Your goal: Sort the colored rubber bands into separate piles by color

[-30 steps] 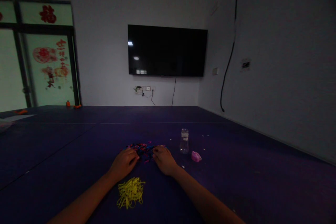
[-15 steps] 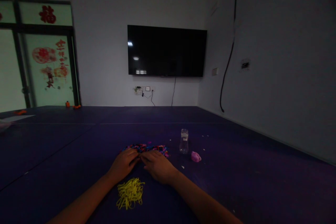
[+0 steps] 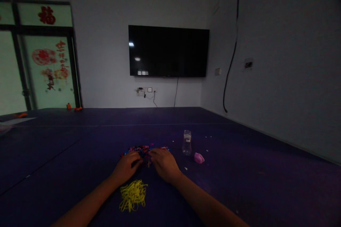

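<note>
A loose pile of small multicoloured bands (image 3: 141,149), red, blue, pink and dark, lies on the purple table. My left hand (image 3: 128,166) rests at the pile's near left side, its fingers bent over the bands and the thumb apart. At the right side, my right hand (image 3: 163,163) reaches over the pile with fingers stretched out. Neither hand shows anything gripped, though the fingertips are partly hidden in the dim light. Between them lies a small yellowish band (image 3: 149,164). Closer to me, between my forearms, is a heap of yellow rubber bands (image 3: 133,195).
Right of the pile stands a clear bottle (image 3: 187,143) without a cap, beside a pink cap-like piece (image 3: 198,158) with a loop. White scraps (image 3: 185,168) dot the purple tabletop (image 3: 253,184). Small orange objects (image 3: 77,109) sit at the far left edge.
My right hand has moved a little to the right, away from my left hand. A gap now shows between them, with bands visible in it.
</note>
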`<state>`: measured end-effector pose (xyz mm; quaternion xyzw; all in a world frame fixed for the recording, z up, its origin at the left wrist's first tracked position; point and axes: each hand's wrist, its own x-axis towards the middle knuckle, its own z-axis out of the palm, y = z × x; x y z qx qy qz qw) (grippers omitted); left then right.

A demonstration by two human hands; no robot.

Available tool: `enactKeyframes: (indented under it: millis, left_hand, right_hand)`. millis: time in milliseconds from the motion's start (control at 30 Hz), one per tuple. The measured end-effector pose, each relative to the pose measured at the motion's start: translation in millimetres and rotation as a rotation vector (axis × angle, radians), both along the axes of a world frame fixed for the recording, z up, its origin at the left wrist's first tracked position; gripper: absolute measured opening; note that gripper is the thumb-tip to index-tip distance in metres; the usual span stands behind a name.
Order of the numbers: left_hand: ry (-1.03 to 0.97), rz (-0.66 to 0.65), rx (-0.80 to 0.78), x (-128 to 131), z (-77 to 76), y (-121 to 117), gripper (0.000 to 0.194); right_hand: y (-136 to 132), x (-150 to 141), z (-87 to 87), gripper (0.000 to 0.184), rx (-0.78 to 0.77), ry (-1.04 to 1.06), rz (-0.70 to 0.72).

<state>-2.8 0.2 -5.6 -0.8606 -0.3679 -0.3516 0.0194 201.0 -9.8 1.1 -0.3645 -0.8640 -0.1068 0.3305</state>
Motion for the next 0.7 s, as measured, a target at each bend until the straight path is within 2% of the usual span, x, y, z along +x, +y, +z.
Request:
enactKeyframes:
  millis: [133,233,300,367,467,700]
  left_hand:
    - [0.015,-0.037,-0.018,1.4,3.1,-3.6,0.014]
    - [0.057,-0.126,-0.040,3.7,6.4,-8.0,0.017]
    - [0.097,-0.167,-0.058,5.3,7.8,-10.6,0.018]
    - [0.130,-0.180,-0.075,6.2,7.6,-11.8,0.019]
    - [0.141,-0.185,-0.113,5.6,3.9,-9.6,0.021]
    - [0.101,-0.216,-0.187,3.4,-5.6,0.2,0.023]
  right_hand:
    - [13.6,15.9,-2.8,0.032,-0.088,0.310,-0.405]
    - [18.2,27.5,-2.1,0.035,-0.197,0.372,-0.687]
    - [18.7,31.6,-1.2,0.038,-0.279,0.354,-0.797]
    - [18.9,32.8,-0.8,0.040,-0.340,0.326,-0.839]
    - [20.6,32.2,-1.7,0.040,-0.380,0.294,-0.831]
    - [28.5,35.7,-7.1,0.034,-0.462,0.332,-0.649]
